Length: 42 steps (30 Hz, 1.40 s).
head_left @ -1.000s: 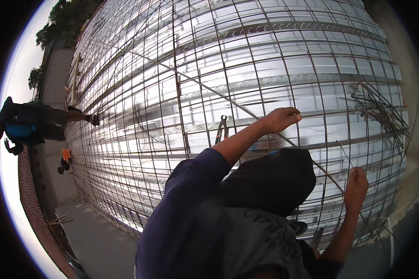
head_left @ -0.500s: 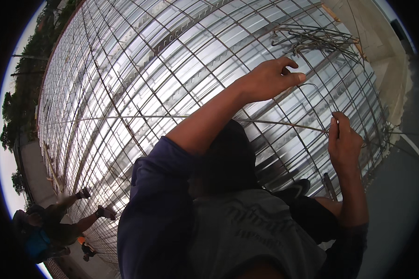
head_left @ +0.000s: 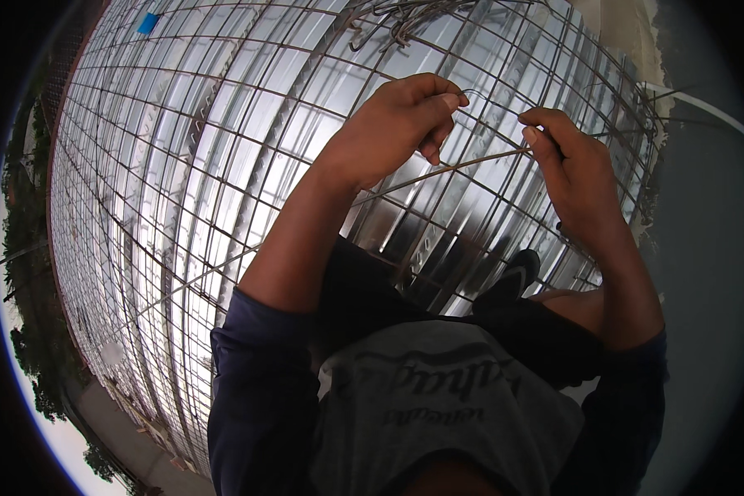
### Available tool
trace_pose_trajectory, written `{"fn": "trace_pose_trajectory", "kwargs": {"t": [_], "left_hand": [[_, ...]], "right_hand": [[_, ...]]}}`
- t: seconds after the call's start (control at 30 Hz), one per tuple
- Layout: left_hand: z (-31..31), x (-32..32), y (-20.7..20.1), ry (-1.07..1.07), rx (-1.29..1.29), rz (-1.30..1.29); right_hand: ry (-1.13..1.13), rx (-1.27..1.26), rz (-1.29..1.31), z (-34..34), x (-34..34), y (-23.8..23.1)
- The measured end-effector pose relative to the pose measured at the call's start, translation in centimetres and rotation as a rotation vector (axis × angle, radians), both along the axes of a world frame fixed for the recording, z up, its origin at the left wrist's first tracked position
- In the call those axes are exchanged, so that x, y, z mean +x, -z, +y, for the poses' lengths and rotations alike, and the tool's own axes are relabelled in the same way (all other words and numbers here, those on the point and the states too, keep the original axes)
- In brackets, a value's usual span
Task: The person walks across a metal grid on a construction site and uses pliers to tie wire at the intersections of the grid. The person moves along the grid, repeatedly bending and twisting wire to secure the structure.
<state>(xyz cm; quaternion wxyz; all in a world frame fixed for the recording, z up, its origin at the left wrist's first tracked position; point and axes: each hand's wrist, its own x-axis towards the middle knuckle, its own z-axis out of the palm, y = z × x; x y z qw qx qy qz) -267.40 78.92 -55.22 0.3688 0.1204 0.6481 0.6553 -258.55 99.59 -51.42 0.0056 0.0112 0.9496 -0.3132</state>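
A thin tie wire (head_left: 489,102) arcs between my two hands over the steel mesh. One end is pinched between the thumb and fingers of my left hand (head_left: 397,124). My right hand (head_left: 572,169) holds its thumb and forefinger together at the wire's other end. A long thin rod (head_left: 446,170) slants across the mesh and passes beneath my right fingers. Under both hands runs the rebar mesh (head_left: 248,169), a grid of thin dark bars over shiny corrugated metal decking (head_left: 380,223).
Several loose bent steel bars (head_left: 405,29) lie on the mesh ahead. My foot (head_left: 517,273) rests on the mesh near my right knee. Concrete (head_left: 624,33) borders the decking on the right, with a pale strip (head_left: 711,112) beyond. A blue item (head_left: 148,23) is at the far left.
My view has swung, so the bent bars sit farther left and the other people have left the picture. My hands stay joined by the wire, my right one raised closer to the left.
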Motion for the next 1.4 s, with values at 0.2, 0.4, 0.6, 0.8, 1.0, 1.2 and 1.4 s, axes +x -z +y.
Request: {"fn": "trace_pose_trajectory", "kwargs": {"t": [0.2, 0.4, 0.6, 0.8, 1.0, 1.2, 1.4], "left_hand": [[-0.5, 0.0, -0.9, 0.108, -0.102, 0.101], [-3.5, -0.3, -0.3, 0.298, -0.057, 0.045], [-3.6, 0.2, 0.1, 0.417, -0.177, 0.081], [-4.4, -1.0, 0.9, 0.440, -0.143, 0.094], [-2.2, 0.5, 1.8, 0.351, -0.317, 0.354], [-2.7, -0.3, 2.4, 0.318, -0.305, 0.360], [-3.0, -1.1, 2.2, 0.350, -0.178, 0.276]], "right_hand": [[-0.078, -0.262, -0.064, 1.5, -0.3, 0.3], [-0.267, -0.262, -0.199, 1.7, -0.6, 0.2], [-0.388, 0.113, -0.114, 1.7, -1.1, 1.8], [-0.422, -0.083, -0.105, 1.4, -1.6, 0.7], [-0.434, 0.149, -0.037, 0.9, -1.4, 2.4], [-0.369, 0.213, -0.041, -0.5, -2.0, 2.0], [-0.328, 0.121, -0.054, -0.4, -2.0, 1.6]]}}
